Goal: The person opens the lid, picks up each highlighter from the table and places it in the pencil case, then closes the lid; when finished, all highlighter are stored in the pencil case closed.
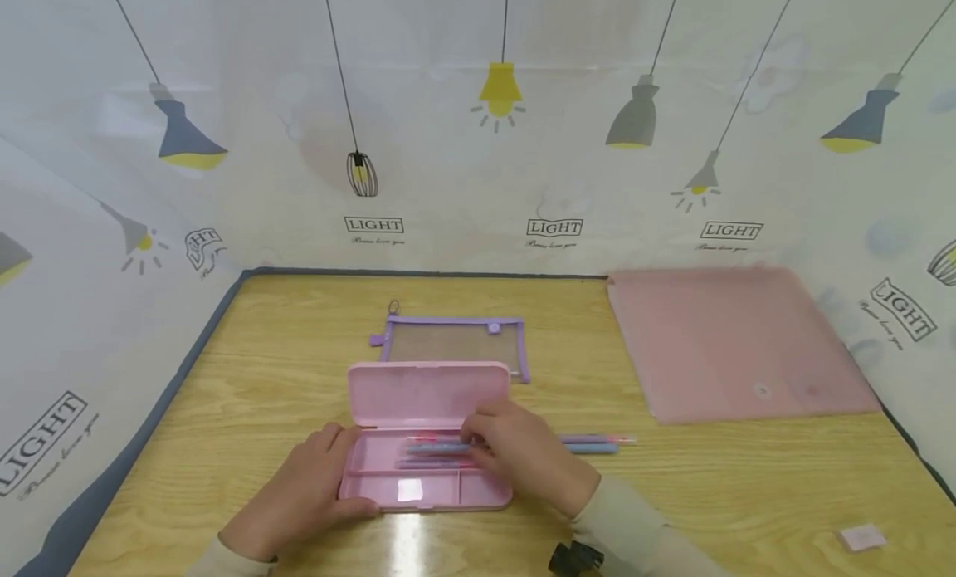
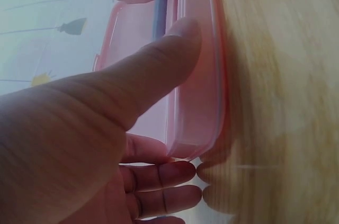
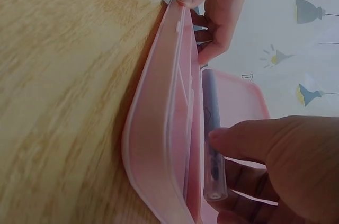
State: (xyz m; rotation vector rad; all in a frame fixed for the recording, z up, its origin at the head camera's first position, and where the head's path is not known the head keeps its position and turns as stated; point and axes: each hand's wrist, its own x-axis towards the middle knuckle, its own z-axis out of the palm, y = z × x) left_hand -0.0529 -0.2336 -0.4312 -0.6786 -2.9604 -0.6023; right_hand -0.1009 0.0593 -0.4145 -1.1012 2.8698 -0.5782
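Note:
A pink pencil case lies with its lid raised. My left hand grips its left end, the thumb along the front wall in the left wrist view. Over the tray, my right hand holds a blue pen and a purple one with pink parts, their ends jutting past the case's right side. Another purple pen shows in the rear compartment, partly behind the right hand. In the right wrist view, the thumb and fingers pinch a capped pen above the case.
Behind the case lies a clear pouch with purple edging. A translucent pink folder is at the back right, and a small pink block at the front right. Patterned cloth surrounds the wooden table's back and sides.

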